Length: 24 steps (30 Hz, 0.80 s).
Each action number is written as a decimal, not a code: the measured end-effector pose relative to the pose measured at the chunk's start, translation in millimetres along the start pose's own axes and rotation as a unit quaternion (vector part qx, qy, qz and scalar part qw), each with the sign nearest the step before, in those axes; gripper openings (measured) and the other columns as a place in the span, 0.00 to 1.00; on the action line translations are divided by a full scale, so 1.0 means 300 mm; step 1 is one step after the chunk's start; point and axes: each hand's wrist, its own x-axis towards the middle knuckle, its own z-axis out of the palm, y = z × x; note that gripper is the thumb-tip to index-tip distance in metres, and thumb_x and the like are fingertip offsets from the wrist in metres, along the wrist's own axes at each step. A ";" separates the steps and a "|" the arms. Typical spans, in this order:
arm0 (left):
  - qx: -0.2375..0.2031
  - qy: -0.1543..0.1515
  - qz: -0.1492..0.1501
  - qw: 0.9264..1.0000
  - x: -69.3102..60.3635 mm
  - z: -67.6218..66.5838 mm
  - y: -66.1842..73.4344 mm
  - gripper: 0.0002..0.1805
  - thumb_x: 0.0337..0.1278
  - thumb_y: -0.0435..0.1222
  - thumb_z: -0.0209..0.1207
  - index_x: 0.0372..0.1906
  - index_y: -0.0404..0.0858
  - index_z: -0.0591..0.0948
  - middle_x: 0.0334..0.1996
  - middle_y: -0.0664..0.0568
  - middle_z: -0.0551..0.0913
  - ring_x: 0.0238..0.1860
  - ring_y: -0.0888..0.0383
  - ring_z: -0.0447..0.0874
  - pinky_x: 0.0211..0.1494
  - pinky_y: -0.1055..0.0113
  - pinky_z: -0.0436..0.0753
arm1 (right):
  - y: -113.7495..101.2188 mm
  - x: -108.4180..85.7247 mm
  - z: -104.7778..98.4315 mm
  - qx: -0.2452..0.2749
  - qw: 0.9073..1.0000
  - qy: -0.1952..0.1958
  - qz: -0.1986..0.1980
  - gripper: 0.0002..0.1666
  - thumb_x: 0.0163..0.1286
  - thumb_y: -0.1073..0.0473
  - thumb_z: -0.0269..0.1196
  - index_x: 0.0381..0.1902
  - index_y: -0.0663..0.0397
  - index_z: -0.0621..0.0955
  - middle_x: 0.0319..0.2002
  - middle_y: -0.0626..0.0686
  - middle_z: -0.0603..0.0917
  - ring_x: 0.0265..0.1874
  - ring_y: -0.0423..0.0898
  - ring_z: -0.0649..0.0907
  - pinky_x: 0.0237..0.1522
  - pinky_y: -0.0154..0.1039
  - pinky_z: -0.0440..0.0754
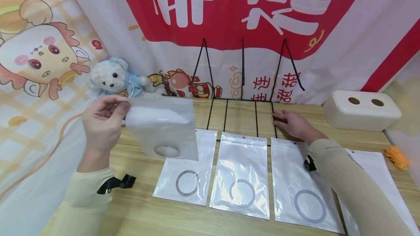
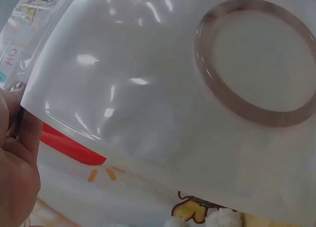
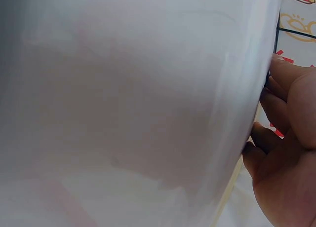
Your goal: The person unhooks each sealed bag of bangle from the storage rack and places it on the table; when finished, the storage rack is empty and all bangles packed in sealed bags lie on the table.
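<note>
My left hand (image 1: 104,123) pinches the upper left corner of a clear-fronted zip bag (image 1: 164,128) above the table. A brownish translucent bangle (image 2: 203,44) lies inside it. My right hand (image 1: 296,124) reaches to the back, its fingertips at a black wire rack (image 1: 226,115); whether they grip it is unclear. In the right wrist view a pale, blurred sheet hides much of the scene beside the right fingers (image 3: 276,108). Below are a left bag (image 1: 205,159), a middle bag (image 1: 244,156) and a right bag (image 1: 285,170), each showing a ring-shaped bangle.
Another white bag (image 1: 370,166) lies partly under my right sleeve. A cream box (image 1: 357,115) with two holes stands at the back right, near an orange yarn-like piece (image 1: 397,157). A white plush bear (image 1: 113,77) sits at the back left, before a printed cloth (image 1: 177,52).
</note>
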 end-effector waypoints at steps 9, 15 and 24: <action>-0.006 0.035 -0.013 0.999 -0.039 -0.150 0.015 0.02 0.60 0.14 0.66 0.36 0.17 0.85 0.32 0.50 0.93 0.32 0.63 0.91 0.38 0.78 0.88 | 0.003 -0.005 0.000 0.008 1.000 0.001 -0.004 0.34 0.86 0.48 0.58 0.83 0.51 0.69 0.82 0.77 0.57 0.80 0.79 0.61 0.80 0.74 0.60; -0.005 0.028 -0.021 0.999 -0.066 -0.244 0.044 0.06 0.59 0.09 0.58 0.35 0.15 0.83 0.33 0.48 0.93 0.33 0.63 0.92 0.36 0.79 0.86 | 0.008 -0.009 -0.003 0.011 1.000 0.001 -0.002 0.34 0.86 0.47 0.58 0.83 0.51 0.69 0.83 0.77 0.56 0.79 0.79 0.61 0.80 0.74 0.61; 0.268 0.003 -0.143 0.953 -0.077 -0.380 0.069 0.08 0.69 0.21 0.63 0.39 0.36 0.87 0.37 0.71 0.89 0.32 0.75 0.87 0.33 0.86 0.82 | -0.002 -0.011 -0.001 0.013 1.000 -0.001 -0.002 0.34 0.86 0.47 0.58 0.83 0.51 0.69 0.82 0.78 0.55 0.80 0.79 0.60 0.80 0.74 0.59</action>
